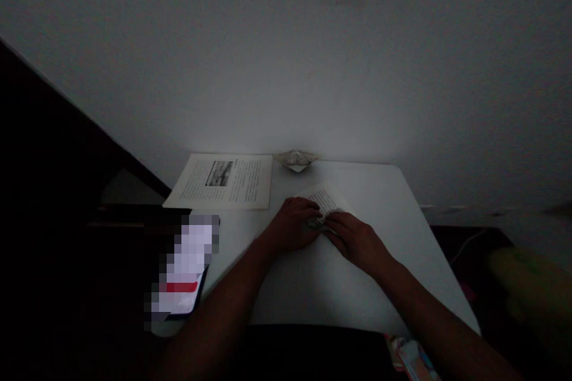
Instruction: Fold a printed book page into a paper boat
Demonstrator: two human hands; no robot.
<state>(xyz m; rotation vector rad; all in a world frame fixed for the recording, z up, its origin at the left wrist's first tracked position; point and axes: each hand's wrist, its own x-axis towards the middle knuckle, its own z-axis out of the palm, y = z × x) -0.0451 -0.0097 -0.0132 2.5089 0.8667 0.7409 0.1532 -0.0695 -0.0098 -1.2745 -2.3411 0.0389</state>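
Note:
A printed paper sheet [328, 198], partly folded, lies on the white table [308, 292] under my fingers. My left hand [295, 224] bends its fingers over the paper's left and near part, pressing on it. From the right, my right hand [357, 241] grips the near right edge, thumb close to the fingers. The fingertips of both hands almost meet over the near fold. Much of that near part is hidden by the hands, and the light is dim. Beyond them, a folded paper piece [297, 159] stands against the wall.
A flat printed page [223, 181] with a picture lies at the table's back left. A phone [185, 274] with a lit, blurred screen rests along the left edge. The wall [286, 71] rises behind the table. Something colourful [413, 357] shows at the near edge, lower right.

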